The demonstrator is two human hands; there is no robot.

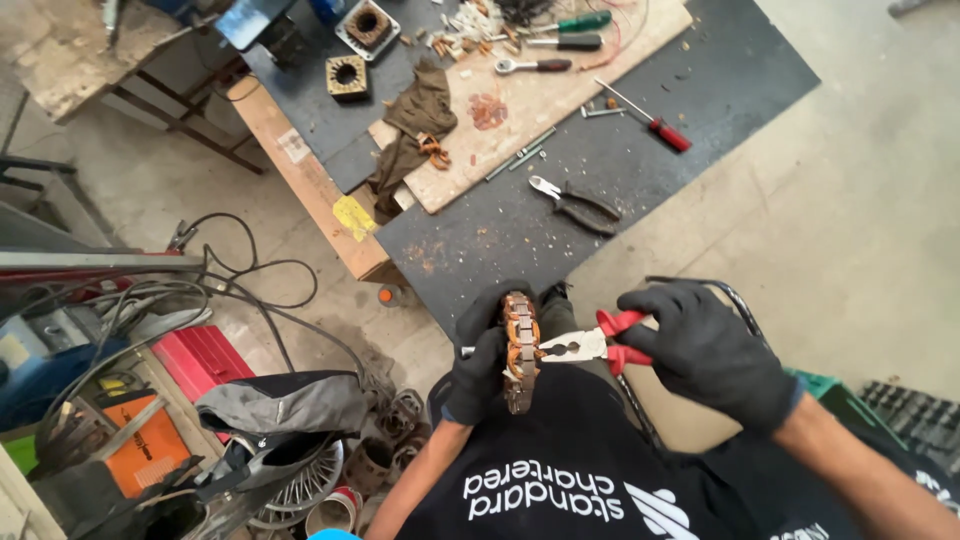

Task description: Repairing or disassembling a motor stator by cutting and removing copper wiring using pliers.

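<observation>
My left hand, in a black glove, grips a rusty motor stator with copper windings, held edge-on in front of my chest. In my right hand, also gloved in black, are red-handled pliers. Their jaws touch the stator's right side at the copper winding. Both hands hover just below the near edge of a dark workbench.
On the bench lie black pliers, a red screwdriver, green screwdrivers, a ratchet, a brown rag, two stator cores and a wooden board. Cables, a red box and motor parts clutter the floor at left.
</observation>
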